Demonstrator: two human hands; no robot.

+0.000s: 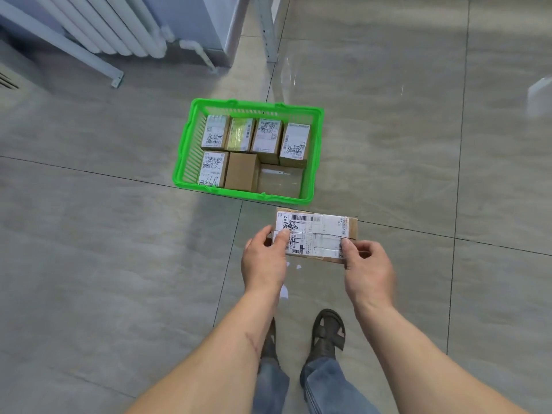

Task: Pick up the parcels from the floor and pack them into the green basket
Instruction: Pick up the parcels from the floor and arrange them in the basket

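Observation:
I hold a flat cardboard parcel [316,233] with a white shipping label between both hands, above the floor and just in front of the green basket [191,138]. My left hand [264,258] grips its left end, thumb on the label. My right hand [369,268] pinches its right near corner. The basket stands on the tiles and holds several small cardboard parcels [242,171] in two rows; most show labels. Its front right corner [280,180] shows bare bottom.
A white radiator [113,28] and a grey frame leg [115,77] stand at the far left. A metal post [267,28] rises behind the basket. My sandalled feet [327,333] stand below the parcel. Small white paper scraps [283,291] lie on the tiles.

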